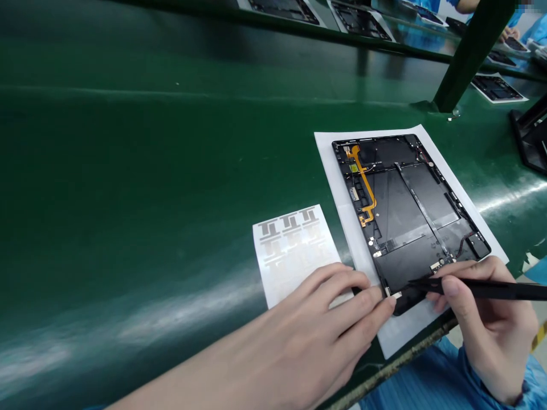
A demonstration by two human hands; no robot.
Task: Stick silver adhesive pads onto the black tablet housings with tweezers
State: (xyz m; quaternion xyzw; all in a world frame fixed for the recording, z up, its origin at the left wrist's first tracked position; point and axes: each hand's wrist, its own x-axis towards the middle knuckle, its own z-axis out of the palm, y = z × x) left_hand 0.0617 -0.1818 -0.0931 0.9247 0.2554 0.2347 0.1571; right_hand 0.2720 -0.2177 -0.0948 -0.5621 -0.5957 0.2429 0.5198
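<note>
An opened black tablet point(410, 210) lies face down on a white paper sheet point(342, 188), its inner parts and an orange flex cable point(365, 182) showing. My left hand point(325, 324) lies flat with fingers stretched, fingertips pressing the tablet's near corner beside a small white part. My right hand point(482, 319) is closed around black tweezers point(470, 288), whose tip points at that same corner. A white sticker sheet point(294, 250) with grey T-shaped labels lies just left of the tablet, partly under my left hand.
The green conveyor belt point(149, 171) stretches far to the left and back. A green post point(470, 57) stands behind the tablet. More opened tablets on paper lie at the far edge point(359, 20) and right point(496, 88). A black stand point(532, 136) sits at right. Another person's blue sleeve shows top right.
</note>
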